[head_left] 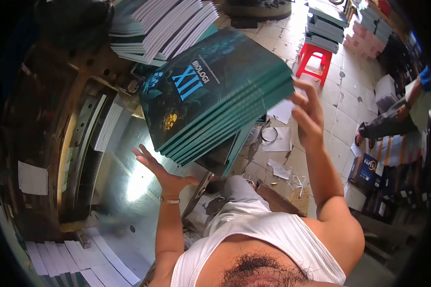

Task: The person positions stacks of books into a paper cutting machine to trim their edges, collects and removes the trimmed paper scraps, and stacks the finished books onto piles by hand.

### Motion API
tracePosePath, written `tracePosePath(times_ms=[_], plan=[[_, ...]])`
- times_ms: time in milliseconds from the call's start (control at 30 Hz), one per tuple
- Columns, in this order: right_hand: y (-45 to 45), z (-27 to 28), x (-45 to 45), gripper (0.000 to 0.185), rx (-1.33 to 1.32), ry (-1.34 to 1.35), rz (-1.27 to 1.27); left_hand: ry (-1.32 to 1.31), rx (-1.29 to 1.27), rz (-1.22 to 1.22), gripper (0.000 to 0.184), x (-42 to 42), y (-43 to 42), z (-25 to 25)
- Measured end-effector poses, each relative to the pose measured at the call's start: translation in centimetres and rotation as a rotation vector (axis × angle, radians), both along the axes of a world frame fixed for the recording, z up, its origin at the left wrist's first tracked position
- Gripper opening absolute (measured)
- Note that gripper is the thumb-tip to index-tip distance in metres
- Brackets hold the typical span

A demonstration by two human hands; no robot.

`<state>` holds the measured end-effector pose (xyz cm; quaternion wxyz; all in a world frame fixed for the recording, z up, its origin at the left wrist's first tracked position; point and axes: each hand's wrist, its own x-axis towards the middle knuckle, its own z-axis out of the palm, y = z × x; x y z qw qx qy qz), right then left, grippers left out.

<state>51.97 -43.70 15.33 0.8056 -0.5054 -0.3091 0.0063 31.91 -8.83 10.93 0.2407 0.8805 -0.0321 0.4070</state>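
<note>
A stack of dark green books (234, 91), its top cover reading "BIOLOGI XII", sits tilted in front of me with spines fanned toward me. My left hand (165, 178) is open below the stack's near left corner, fingers spread and apart from the books, over a shiny metal table (129, 201). At the stack's right end is my right hand (310, 115), its fingers curved and apart. Its fingertips are at the books' edge; whether they touch cannot be made out. Behind the stack lies a fanned pile of white-paged books (172, 28).
A large brown machine (43, 143) stands at left, with white page blocks (103, 126) in its slot. More book blocks (76, 256) lie at lower left. A red stool (316, 62) bears stacked books. Loose paper (277, 139) litters the tiled floor. Another person's leg (390, 128) shows at right.
</note>
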Motion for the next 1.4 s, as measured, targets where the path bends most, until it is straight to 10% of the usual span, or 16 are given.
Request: tracePosePath(times_ms=[200,333,567,700,1100,1300,1400], plan=[[2.0,-2.3,-2.6,0.108,0.0,-0.038,-0.101,0.0,0.155,0.029,0.165,1.8,1.4,2.4],[1.7,-5.2,1.7,0.119,-0.35,-0.328,-0.277,0.07,-0.133,0.021,0.136,3.5,2.1,2.6],[2.3,-1.6,9.1,0.078,-0.403,-0.97,-0.585,-0.181,0.5,-0.023,0.077,3.4,4.4,2.5],[2.3,1.7,9.0,0.067,-0.484,-1.011,-0.529,-0.08,0.343,-0.044,0.066,3.4,3.9,4.9],[6.6,15.0,1.1,0.1,-0.318,-1.068,-0.082,-0.29,0.023,-0.065,0.089,-8.7,4.5,14.7],[13.9,15.5,-10.0,0.094,-0.236,-0.361,0.516,-0.188,-0.581,0.089,0.14,-21.5,4.0,16.9],[20.0,13.0,-15.9,0.066,-0.429,0.044,0.797,-0.106,-0.969,0.081,0.097,-29.0,5.9,14.9]])
